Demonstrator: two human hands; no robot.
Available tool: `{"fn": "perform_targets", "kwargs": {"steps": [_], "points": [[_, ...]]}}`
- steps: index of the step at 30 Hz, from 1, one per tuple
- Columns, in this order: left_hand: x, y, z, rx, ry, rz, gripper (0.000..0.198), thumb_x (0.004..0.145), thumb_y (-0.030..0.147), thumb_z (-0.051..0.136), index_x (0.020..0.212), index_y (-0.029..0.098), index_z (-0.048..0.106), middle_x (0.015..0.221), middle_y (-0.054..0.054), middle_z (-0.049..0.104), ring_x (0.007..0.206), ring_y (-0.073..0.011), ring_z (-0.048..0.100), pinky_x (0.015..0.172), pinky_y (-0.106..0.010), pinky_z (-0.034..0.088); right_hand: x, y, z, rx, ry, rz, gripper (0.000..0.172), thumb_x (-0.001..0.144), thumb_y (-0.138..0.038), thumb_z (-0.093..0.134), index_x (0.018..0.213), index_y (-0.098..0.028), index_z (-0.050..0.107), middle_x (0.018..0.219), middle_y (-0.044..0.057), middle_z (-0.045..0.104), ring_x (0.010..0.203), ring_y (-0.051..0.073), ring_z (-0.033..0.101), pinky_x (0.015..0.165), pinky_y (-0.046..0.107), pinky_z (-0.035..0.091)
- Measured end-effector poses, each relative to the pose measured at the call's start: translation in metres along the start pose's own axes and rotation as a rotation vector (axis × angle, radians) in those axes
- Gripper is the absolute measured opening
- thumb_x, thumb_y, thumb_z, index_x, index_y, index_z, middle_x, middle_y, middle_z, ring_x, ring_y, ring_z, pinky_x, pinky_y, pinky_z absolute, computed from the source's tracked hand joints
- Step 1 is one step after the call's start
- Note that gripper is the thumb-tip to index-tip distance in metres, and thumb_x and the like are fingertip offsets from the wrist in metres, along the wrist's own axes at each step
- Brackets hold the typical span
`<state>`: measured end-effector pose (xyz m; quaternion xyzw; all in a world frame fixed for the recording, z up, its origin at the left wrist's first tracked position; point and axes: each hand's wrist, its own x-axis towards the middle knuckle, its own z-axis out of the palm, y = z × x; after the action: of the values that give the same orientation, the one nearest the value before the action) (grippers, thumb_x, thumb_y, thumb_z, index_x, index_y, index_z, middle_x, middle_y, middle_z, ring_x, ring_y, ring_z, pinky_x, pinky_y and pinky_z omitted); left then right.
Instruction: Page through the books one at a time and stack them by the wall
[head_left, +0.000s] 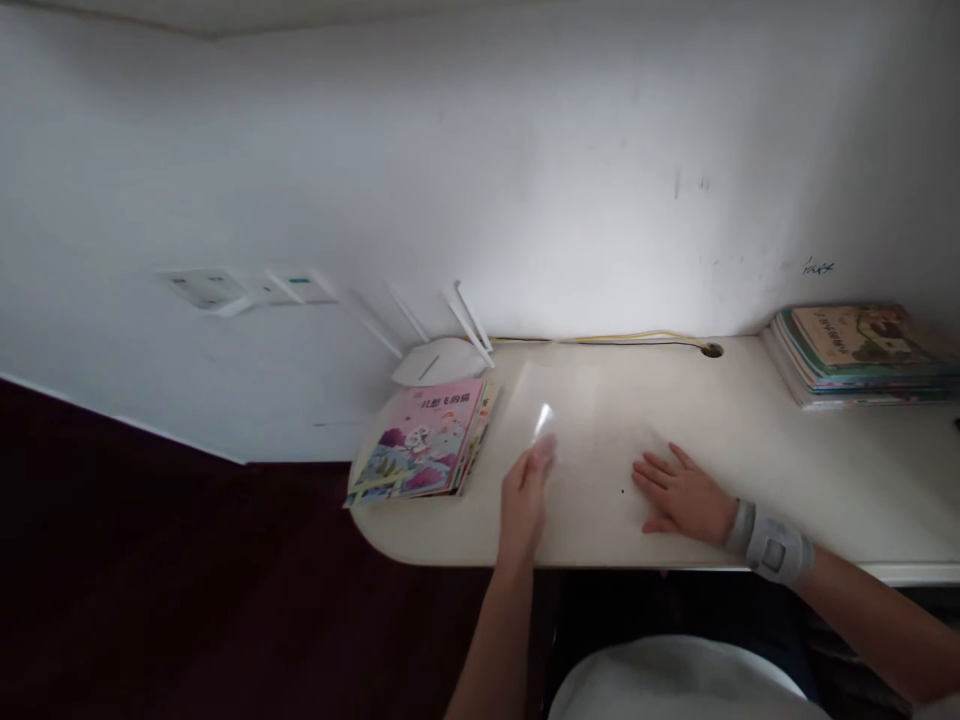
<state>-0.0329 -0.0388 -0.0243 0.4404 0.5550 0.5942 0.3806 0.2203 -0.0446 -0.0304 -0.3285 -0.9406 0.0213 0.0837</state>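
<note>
My left hand [525, 500] is closed at the near middle of the white desk [450, 540], its thumb and fingers pinching what looks like a clear plastic sheet [543, 418]. A bright glare shows on the sheet just past the fingertips; most of its outline is hard to make out. My right hand [679, 495] is open, fingers spread, palm down on or just over the desk. A grey band circles that wrist. Left of my left hand lies a small stack of picture books [427, 440], a pink cover on top.
Behind the books sits a white router [439, 362] with several raised antennas. Its cables [600, 338] run along the wall to a desk hole [712, 350]. A taller stack of books [855, 350] stands at the right. Wall sockets [210, 290] are at left.
</note>
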Motion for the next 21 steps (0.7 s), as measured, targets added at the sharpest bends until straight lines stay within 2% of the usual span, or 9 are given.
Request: {"fn": "perform_targets", "kwargs": {"steps": [2, 5, 8, 10, 12, 14, 16, 19, 21], "points": [[0.001, -0.005, -0.011, -0.134, 0.104, -0.025, 0.040, 0.080, 0.047, 0.052, 0.101, 0.016, 0.064, 0.108, -0.011, 0.065, 0.101, -0.0216, 0.061, 0.093, -0.041, 0.045, -0.017, 0.005, -0.004, -0.048, 0.031, 0.031, 0.064, 0.086, -0.060, 0.035, 0.129, -0.015, 0.046, 0.132, 0.014, 0.050, 0.127, 0.027, 0.039, 0.105, 0.054, 0.020], [-0.003, -0.011, -0.026, -0.083, 0.186, -0.018, 0.043, 0.077, 0.045, 0.057, 0.109, 0.017, 0.059, 0.114, -0.011, 0.062, 0.107, -0.0221, 0.058, 0.095, -0.041, 0.044, -0.056, 0.015, -0.010, -0.120, 0.063, 0.101, 0.056, 0.086, -0.056, 0.040, 0.127, -0.017, 0.049, 0.130, 0.012, 0.053, 0.125, 0.026, 0.041, 0.104, 0.052, 0.024], [-0.008, -0.007, -0.044, 0.199, 0.283, 0.091, 0.047, 0.080, 0.042, 0.054, 0.121, 0.020, 0.051, 0.125, -0.011, 0.054, 0.116, -0.0223, 0.051, 0.100, -0.040, 0.039, -0.109, 0.033, -0.017, -0.179, 0.073, 0.166, 0.046, 0.088, -0.046, 0.043, 0.127, -0.020, 0.050, 0.131, 0.009, 0.052, 0.125, 0.025, 0.041, 0.103, 0.049, 0.028], [-0.008, 0.003, -0.058, 0.491, 0.323, 0.200, 0.046, 0.083, 0.041, 0.048, 0.123, 0.020, 0.049, 0.129, -0.012, 0.051, 0.120, -0.0232, 0.047, 0.103, -0.042, 0.035, -0.142, 0.046, -0.022, -0.191, 0.081, 0.205, 0.043, 0.087, -0.045, 0.046, 0.124, -0.023, 0.052, 0.127, 0.007, 0.056, 0.126, 0.025, 0.041, 0.103, 0.048, 0.028], [0.000, 0.016, -0.072, 0.807, 0.336, 0.300, 0.045, 0.085, 0.041, 0.043, 0.124, 0.018, 0.049, 0.133, -0.014, 0.046, 0.127, -0.0259, 0.039, 0.106, -0.045, 0.029, -0.160, 0.056, -0.029, -0.203, 0.144, 0.279, 0.044, 0.086, -0.047, 0.047, 0.122, -0.022, 0.054, 0.128, 0.009, 0.054, 0.126, 0.026, 0.040, 0.103, 0.048, 0.030], [0.015, 0.027, -0.085, 1.090, 0.336, 0.330, 0.049, 0.086, 0.041, 0.040, 0.126, 0.014, 0.047, 0.139, -0.016, 0.038, 0.133, -0.0306, 0.027, 0.107, -0.050, 0.024, -0.158, 0.057, -0.034, -0.200, 0.202, 0.349, 0.047, 0.086, -0.047, 0.045, 0.124, -0.020, 0.053, 0.134, 0.012, 0.048, 0.128, 0.026, 0.037, 0.103, 0.048, 0.030], [0.033, 0.031, -0.095, 1.311, 0.312, 0.243, 0.056, 0.085, 0.041, 0.039, 0.129, 0.007, 0.042, 0.140, -0.023, 0.033, 0.133, -0.0368, 0.022, 0.104, -0.055, 0.024, -0.137, 0.047, -0.035, -0.184, 0.220, 0.379, 0.050, 0.088, -0.047, 0.042, 0.129, -0.020, 0.048, 0.140, 0.014, 0.041, 0.131, 0.027, 0.032, 0.104, 0.049, 0.029], [0.055, 0.025, -0.103, 1.526, 0.168, 0.029, 0.063, 0.084, 0.041, 0.039, 0.126, -0.006, 0.041, 0.128, -0.032, 0.043, 0.124, -0.0408, 0.036, 0.096, -0.054, 0.033, -0.089, 0.020, -0.025, -0.155, 0.167, 0.342, 0.056, 0.088, -0.051, 0.039, 0.134, -0.019, 0.042, 0.144, 0.016, 0.032, 0.134, 0.029, 0.026, 0.103, 0.052, 0.028], [0.059, 0.017, -0.103, 1.630, 0.089, -0.014, 0.062, 0.085, 0.041, 0.036, 0.122, -0.009, 0.043, 0.122, -0.033, 0.048, 0.118, -0.0390, 0.044, 0.093, -0.049, 0.038, -0.064, 0.005, -0.015, -0.121, 0.089, 0.284, 0.062, 0.087, -0.056, 0.037, 0.136, -0.019, 0.038, 0.143, 0.018, 0.032, 0.133, 0.031, 0.027, 0.101, 0.054, 0.028]]}}
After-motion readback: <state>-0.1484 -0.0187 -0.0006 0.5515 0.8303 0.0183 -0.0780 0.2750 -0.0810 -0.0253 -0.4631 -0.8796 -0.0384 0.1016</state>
